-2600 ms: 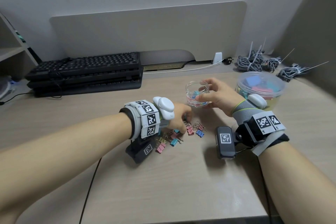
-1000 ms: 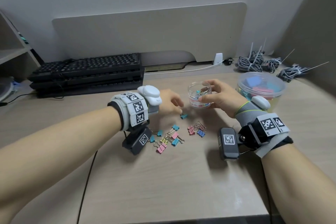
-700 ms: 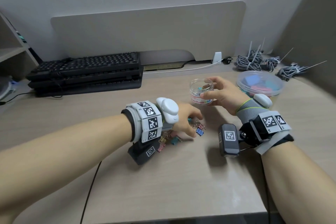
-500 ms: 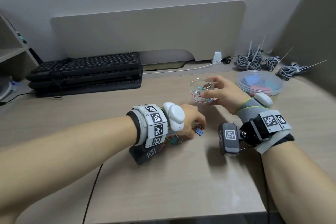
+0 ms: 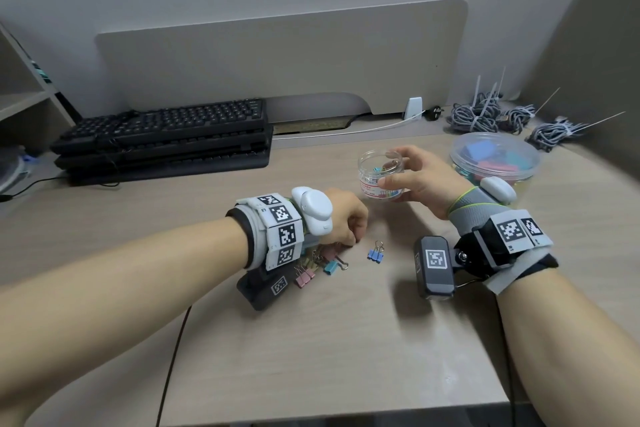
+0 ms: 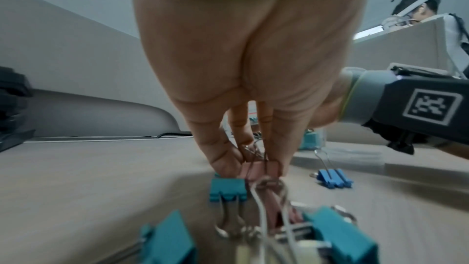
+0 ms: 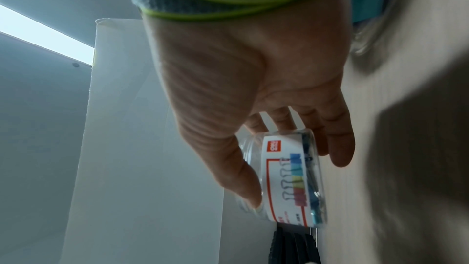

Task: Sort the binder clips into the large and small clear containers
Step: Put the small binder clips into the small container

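My left hand (image 5: 346,222) is down on the desk, its fingertips (image 6: 225,165) pinching a small pink binder clip (image 6: 261,169) at the edge of a pile of small clips (image 5: 318,267). A teal clip (image 6: 227,189) lies just behind the pinched one. One blue clip (image 5: 375,253) lies alone to the right (image 6: 333,178). My right hand (image 5: 415,177) grips the small clear container (image 5: 381,173) by its side; it holds several small clips and carries a printed label (image 7: 286,180). The large clear container (image 5: 495,159), with big coloured clips inside, stands at the right.
Stacked black keyboards (image 5: 166,139) lie at the back left before a beige divider panel (image 5: 277,55). Bundled grey cables (image 5: 485,114) sit at the back right. A black cable (image 5: 173,350) runs off the desk's front edge.
My left hand went from near the small container back down to the pile and closed on a pink clip. The right hand has kept hold of the small container.
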